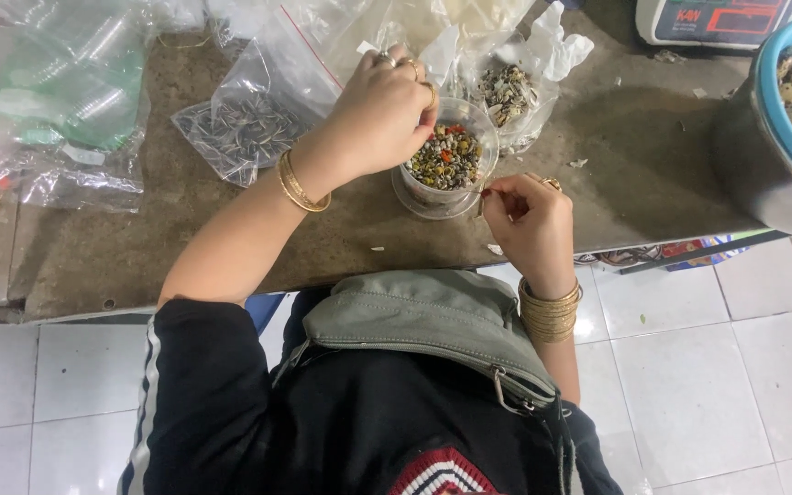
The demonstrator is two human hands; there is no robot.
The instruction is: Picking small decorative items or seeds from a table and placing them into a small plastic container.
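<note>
Left hand (385, 115) clamps the clear cup (451, 160) of snails steady on the counter (185, 247); right hand (526, 215) pinches, perhaps, a thin pick.

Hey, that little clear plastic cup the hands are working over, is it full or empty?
Nearly full. The clear cup stands upright and uncovered, its speckled mix with red bits reaching close to the rim. The left hand rests at its rim.

Even overhead light fell bright on the white floor tiles (689, 367); glare streaked the clear plastic bags (66, 101), and the frame's edges curved and softened.
</note>
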